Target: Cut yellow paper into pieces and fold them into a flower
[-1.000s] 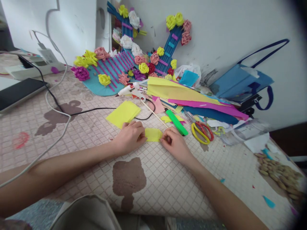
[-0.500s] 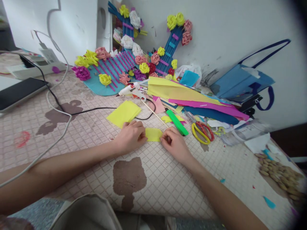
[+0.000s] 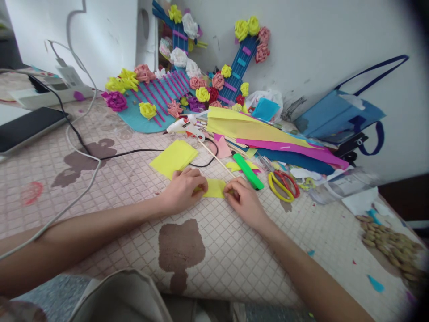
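Observation:
A small yellow paper piece (image 3: 214, 188) lies on the patterned table cover (image 3: 214, 259) between my two hands. My left hand (image 3: 184, 190) is closed, its fingertips pinching the paper's left edge. My right hand (image 3: 243, 199) is closed too, pinching the paper's right edge. A thin wooden stick (image 3: 216, 157) runs from the right hand's fingers up towards the glue gun (image 3: 182, 126). A larger yellow paper sheet (image 3: 173, 157) lies just beyond my left hand.
A green marker (image 3: 248, 171) and yellow-handled scissors (image 3: 283, 184) lie right of my hands. Coloured paper sheets (image 3: 268, 138), paper-flower crafts (image 3: 187, 85) and a blue bag (image 3: 338, 116) fill the back. Cables (image 3: 80, 147), a phone (image 3: 27, 127) and a charger are at left; nuts (image 3: 385, 243) at right.
My hands have closed in slightly on the yellow paper piece, so less of it shows between them. Everything else stays put.

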### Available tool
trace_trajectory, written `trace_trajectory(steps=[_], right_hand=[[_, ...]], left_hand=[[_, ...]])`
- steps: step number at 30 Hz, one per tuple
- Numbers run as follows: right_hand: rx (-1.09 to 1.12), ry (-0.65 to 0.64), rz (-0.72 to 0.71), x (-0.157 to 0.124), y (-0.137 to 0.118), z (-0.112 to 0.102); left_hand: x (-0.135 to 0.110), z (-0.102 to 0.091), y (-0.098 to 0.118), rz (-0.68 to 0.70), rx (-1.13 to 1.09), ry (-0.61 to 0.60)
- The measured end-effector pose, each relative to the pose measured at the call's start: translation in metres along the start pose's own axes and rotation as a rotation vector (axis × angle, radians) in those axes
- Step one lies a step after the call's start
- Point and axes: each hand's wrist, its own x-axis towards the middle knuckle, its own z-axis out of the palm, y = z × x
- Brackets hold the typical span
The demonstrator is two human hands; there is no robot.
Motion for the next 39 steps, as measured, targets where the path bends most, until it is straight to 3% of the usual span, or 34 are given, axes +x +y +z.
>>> trace_trajectory(steps=[11,21,28,39], right_hand=[[-0.168,0.079,0.052,0.001,-0.012,0.011],[0.054,-0.033,0.015,0.003,0.005,-0.004],[0.073,-0.039,0.008,0.003,0.009,-0.006],[0.124,0.028,0.051,0.004,0.011,-0.003]], left_hand=[[0.006,0.001,0.015,-0.064,0.134,0.012],[0.005,-0.001,0.003,-0.09,0.024,-0.042],[0.008,-0.007,-0.002,-0.157,-0.046,-0.026],[0.016,-0.006,-0.013,-0.139,-0.116,-0.012]])
